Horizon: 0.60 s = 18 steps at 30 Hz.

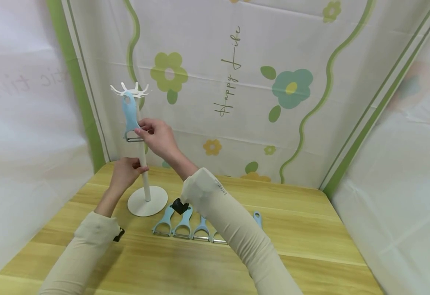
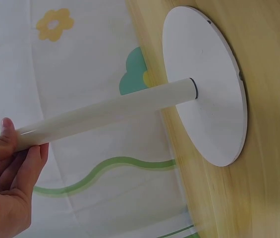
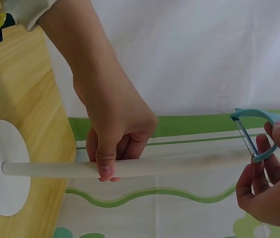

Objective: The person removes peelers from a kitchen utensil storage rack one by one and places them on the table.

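Observation:
A white stand [image 1: 145, 180] with a round base and a ring of hooks [image 1: 131, 91] on top rises at the left of the table. My left hand [image 1: 125, 174] grips its pole [image 2: 105, 111] partway up. In my right hand [image 1: 159, 137] is a light blue peeler [image 1: 130, 112], pinched near its blade end. The peeler hangs blade down, with the hole of its handle up against the hooks; whether a hook passes through it I cannot tell. In the right wrist view, the peeler's frame [image 3: 252, 113] and metal blade show beside the fingers.
Several blue peelers lie in a row on the wooden table [image 1: 155, 262], among them one at the left end [image 1: 164, 221]. My right sleeve [image 1: 233, 225] covers part of the row. Another handle [image 1: 257, 218] shows beyond it. A printed curtain [image 1: 200, 82] stands behind.

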Each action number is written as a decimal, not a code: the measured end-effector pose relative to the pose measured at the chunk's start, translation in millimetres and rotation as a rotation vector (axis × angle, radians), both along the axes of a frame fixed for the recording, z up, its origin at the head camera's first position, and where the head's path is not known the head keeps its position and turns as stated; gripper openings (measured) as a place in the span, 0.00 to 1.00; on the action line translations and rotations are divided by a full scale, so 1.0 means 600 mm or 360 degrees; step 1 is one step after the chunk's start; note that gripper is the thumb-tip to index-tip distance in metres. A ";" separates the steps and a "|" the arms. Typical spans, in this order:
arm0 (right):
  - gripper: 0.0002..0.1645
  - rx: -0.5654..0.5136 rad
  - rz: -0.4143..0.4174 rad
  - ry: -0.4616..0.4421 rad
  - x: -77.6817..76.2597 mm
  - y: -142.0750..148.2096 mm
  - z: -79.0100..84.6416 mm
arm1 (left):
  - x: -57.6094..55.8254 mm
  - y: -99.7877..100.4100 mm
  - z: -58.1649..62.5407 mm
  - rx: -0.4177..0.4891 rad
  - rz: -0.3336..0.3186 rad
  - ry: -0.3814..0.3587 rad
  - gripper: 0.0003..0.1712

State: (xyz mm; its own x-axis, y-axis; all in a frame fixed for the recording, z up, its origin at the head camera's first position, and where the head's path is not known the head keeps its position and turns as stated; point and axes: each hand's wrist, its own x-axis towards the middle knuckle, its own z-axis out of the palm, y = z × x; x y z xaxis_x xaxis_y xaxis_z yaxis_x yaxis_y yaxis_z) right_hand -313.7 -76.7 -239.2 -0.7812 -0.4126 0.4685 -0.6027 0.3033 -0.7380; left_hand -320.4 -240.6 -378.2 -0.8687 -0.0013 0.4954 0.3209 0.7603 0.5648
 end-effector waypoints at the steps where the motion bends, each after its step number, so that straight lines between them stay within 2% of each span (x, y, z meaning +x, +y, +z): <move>1: 0.13 -0.0012 -0.0006 -0.0008 0.001 0.000 0.001 | 0.000 0.001 0.000 0.0003 -0.0004 0.0006 0.13; 18: 0.13 -0.0127 0.0024 -0.0063 0.011 0.012 0.019 | 0.000 0.003 0.000 -0.0026 -0.0002 0.0062 0.12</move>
